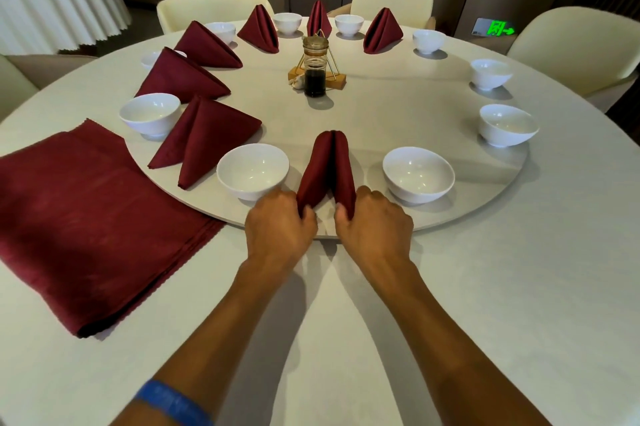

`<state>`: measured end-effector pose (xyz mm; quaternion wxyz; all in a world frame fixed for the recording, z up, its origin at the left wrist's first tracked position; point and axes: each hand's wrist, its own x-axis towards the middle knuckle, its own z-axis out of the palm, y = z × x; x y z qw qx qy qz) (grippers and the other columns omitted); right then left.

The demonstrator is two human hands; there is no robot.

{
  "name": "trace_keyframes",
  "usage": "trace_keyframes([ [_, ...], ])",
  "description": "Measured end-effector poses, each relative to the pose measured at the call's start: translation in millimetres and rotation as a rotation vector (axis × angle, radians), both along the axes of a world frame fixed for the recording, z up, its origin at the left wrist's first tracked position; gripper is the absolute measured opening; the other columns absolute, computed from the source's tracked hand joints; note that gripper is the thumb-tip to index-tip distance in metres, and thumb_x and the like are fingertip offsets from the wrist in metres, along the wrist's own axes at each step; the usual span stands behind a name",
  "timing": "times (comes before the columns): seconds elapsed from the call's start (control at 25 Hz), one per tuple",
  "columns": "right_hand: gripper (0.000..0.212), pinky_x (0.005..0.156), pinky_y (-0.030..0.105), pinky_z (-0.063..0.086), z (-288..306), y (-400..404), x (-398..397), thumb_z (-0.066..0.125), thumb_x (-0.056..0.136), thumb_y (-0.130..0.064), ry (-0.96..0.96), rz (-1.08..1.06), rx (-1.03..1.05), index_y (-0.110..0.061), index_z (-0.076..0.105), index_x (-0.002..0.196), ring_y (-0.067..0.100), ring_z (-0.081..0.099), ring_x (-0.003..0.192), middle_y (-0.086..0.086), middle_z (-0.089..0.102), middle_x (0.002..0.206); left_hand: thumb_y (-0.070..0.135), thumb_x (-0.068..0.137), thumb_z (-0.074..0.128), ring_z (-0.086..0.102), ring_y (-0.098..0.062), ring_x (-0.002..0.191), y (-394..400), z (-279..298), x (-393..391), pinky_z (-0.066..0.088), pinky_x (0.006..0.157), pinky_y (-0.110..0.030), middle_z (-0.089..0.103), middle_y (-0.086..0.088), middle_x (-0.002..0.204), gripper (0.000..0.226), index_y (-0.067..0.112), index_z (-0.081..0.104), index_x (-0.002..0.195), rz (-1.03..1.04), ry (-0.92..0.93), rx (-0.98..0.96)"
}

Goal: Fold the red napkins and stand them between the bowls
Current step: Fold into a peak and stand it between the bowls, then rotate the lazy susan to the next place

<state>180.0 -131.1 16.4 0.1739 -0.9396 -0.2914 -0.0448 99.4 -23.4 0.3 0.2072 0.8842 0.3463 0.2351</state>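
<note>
Cream chairs ring a round desk point(519, 287) draped in pale cloth, with a raised turntable point(398, 120) carrying white bowls around its edge and a dark sauce bottle point(315, 69) at its centre. Both hands work the near rim: the left hand point(280, 228) pinches the bottom left corner of a folded red napkin point(327, 166), and the right hand point(374, 224) pinches the bottom right corner, fingers point(346, 211) curled around the cloth on each side. This napkin stands as a narrow tent between the near-left bowl point(252, 171) and the near-right bowl point(418, 174), its two halves meeting at the top. Six finished napkins already stand further round the left and far side, while a flat stack of unfolded napkins point(90, 217) lies on the desk to the left. The main risk, as I judge it, is the release — if the two feet are not spread evenly, the soft cloth could slump or tip toward a bowl once the hands let go. Its base sits near the turntable edge, so a tug toward the person could drag it off the rim. A knuckle brushing the near-left bowl, which lies just beside the left hand, could shift it — and any push may turn the turntable.
</note>
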Motion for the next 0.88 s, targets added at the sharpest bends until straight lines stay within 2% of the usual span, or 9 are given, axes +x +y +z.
trace_keyframes([
  [0.16, 0.032, 0.066, 0.026, 0.042, -14, -21, -10, 0.043, 0.100, -0.043, 0.016, -0.028, -0.045, -0.016, 0.056, 0.109, 0.015, 0.053, 0.073, -0.001, 0.056, 0.089, 0.046, 0.095, 0.054, 0.058, -0.013, 0.078, -14, -19, -15, 0.050, 0.078, -0.025, 0.066, 0.001, 0.093, 0.032, 0.019, 0.066, 0.107, 0.034, 0.128, 0.039],
  [0.36, 0.028, 0.063, 0.027, 0.037, -16, -17, -3, 0.042, 0.101, -0.037, -0.043, -0.031, -0.022, -0.014, 0.058, 0.108, 0.016, 0.050, 0.075, -0.001, 0.052, 0.087, 0.039, 0.096, 0.057, 0.059, -0.016, 0.078, -4, -17, -13, 0.048, 0.075, -0.026, 0.068, -0.003, 0.092, 0.031, 0.013, 0.068, 0.108, 0.030, 0.075, 0.017],
  [0.48, 0.034, 0.070, 0.029, 0.047, -27, -25, -4, 0.046, 0.099, -0.043, -0.038, -0.001, 0.002, -0.015, 0.059, 0.113, 0.019, 0.055, 0.090, 0.002, 0.059, 0.101, 0.042, 0.092, 0.063, 0.066, -0.021, 0.093, -17, -17, -21, 0.049, 0.085, -0.027, 0.068, 0.000, 0.105, 0.041, 0.017, 0.059, 0.125, 0.038, -0.018, -0.047],
  [0.56, 0.032, 0.074, 0.035, 0.050, -40, -39, -8, 0.058, 0.093, -0.039, -0.062, 0.055, 0.067, -0.013, 0.063, 0.112, 0.025, 0.058, 0.094, 0.005, 0.062, 0.104, 0.037, 0.092, 0.065, 0.067, -0.025, 0.098, -35, -25, -31, 0.049, 0.087, -0.031, 0.069, -0.004, 0.110, 0.038, 0.014, 0.061, 0.123, -0.107, -0.085, 0.062],
  [0.64, 0.034, 0.075, 0.039, 0.052, -54, -54, -8, 0.072, 0.085, -0.030, -0.109, 0.075, 0.116, -0.011, 0.065, 0.112, 0.030, 0.062, 0.091, 0.009, 0.065, 0.101, 0.044, 0.094, 0.054, 0.063, -0.030, 0.114, -41, -43, -36, 0.048, 0.094, -0.040, 0.066, -0.010, 0.125, 0.047, 0.011, 0.063, 0.126, -0.242, -0.020, 0.243],
  [0.72, 0.038, 0.077, 0.040, 0.053, -65, -70, -8, 0.076, 0.080, -0.025, -0.110, 0.066, 0.141, -0.010, 0.064, 0.114, 0.030, 0.064, 0.091, 0.009, 0.066, 0.104, 0.053, 0.097, 0.039, 0.054, -0.029, 0.128, -41, -48, -39, 0.046, 0.104, -0.046, 0.058, -0.011, 0.138, 0.059, 0.010, 0.059, 0.133, -0.285, 0.019, 0.264],
  [0.8, 0.032, 0.078, 0.040, 0.052, -70, -82, -14, 0.072, 0.082, -0.023, -0.129, 0.101, 0.156, -0.012, 0.064, 0.112, 0.028, 0.064, 0.089, 0.007, 0.067, 0.104, 0.044, 0.095, 0.046, 0.061, -0.024, 0.118, -39, -37, -51, 0.048, 0.103, -0.038, 0.067, -0.011, 0.125, 0.046, 0.012, 0.067, 0.121, -0.333, -0.085, 0.187],
  [0.88, 0.024, 0.077, 0.039, 0.050, -74, -88, -25, 0.058, 0.086, -0.027, -0.189, 0.153, 0.131, -0.014, 0.066, 0.105, 0.027, 0.063, 0.089, 0.004, 0.066, 0.104, 0.027, 0.089, 0.053, 0.063, -0.022, 0.085, -23, -26, -81, 0.053, 0.082, -0.042, 0.071, -0.006, 0.089, 0.019, 0.018, 0.069, 0.087, -0.244, -0.189, 0.104],
])
